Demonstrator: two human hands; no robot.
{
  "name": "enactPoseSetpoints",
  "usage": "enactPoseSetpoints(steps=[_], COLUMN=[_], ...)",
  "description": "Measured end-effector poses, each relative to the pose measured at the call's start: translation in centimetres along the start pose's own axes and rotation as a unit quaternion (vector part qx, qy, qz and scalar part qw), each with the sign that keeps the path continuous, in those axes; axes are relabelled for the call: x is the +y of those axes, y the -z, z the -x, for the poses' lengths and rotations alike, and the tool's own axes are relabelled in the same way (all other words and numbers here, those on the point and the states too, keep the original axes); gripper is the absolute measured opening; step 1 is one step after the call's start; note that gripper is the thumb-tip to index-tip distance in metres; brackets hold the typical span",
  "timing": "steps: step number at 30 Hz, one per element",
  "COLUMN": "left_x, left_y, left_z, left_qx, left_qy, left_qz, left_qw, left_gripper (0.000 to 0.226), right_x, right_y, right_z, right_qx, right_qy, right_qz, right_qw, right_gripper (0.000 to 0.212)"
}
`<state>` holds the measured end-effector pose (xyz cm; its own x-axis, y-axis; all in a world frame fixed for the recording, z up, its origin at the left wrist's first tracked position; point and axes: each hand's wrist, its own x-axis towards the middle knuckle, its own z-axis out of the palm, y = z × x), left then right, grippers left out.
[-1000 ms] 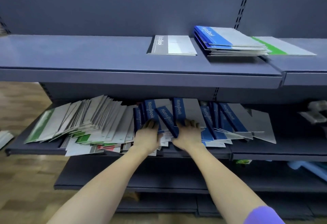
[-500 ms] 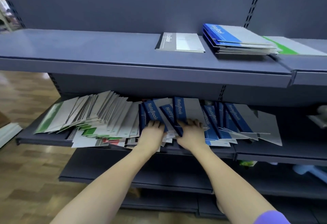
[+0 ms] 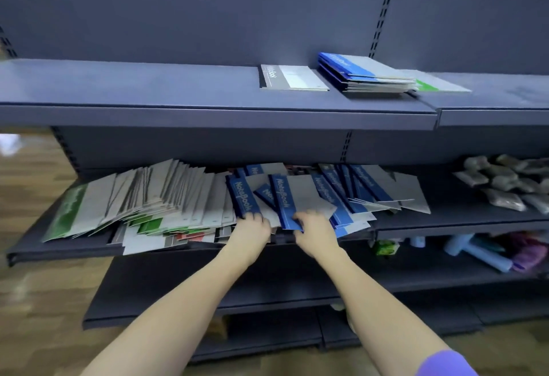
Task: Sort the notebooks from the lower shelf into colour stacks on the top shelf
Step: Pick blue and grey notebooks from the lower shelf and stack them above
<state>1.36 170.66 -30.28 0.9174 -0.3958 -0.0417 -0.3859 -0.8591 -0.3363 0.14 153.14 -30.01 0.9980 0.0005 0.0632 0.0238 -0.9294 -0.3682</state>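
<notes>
Here, blue notebooks [image 3: 285, 197] on lower shelf [image 3: 59, 249], under both hands [image 3: 252, 228].

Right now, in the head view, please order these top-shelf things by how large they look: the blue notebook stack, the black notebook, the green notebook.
1. blue notebook stack
2. black notebook
3. green notebook, partly hidden under the blue stack, so its rank is unsure.
</notes>
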Motion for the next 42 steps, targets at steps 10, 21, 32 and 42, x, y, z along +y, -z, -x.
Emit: enactPoseSetpoints(steps=[10,21,32,42], left_x=[-2.7,-3.6,-5.7,-5.8], left_y=[1.1,9.4,26.1,34.1], left_z=[4.7,6.8,6.9,5.4], left_qx=[0.028,0.118,0.279,0.365], left_qy=[0.048,-0.024,-0.072,-0.070], left_qz=[0.065,0.055,0.061,0.168], left_qw=[0.996,0.991,0.956,0.913], left_gripper=[0.039,0.034,0.027,0.022], right_x=[-2.1,-4.0,-6.0,-5.6], right_y=[0.8,6.3,21.3,29.4], right_z=[4.4,7.2,7.0,5.8], right_qx=[0.054,0.185,0.366,0.464], right_qy=[-0.074,-0.086,0.004,0.048], right_qz=[-0.103,-0.105,-0.083,-0.089], right_qw=[0.990,0.973,0.927,0.880], right_gripper=[0.033,0.047,0.024,0.031])
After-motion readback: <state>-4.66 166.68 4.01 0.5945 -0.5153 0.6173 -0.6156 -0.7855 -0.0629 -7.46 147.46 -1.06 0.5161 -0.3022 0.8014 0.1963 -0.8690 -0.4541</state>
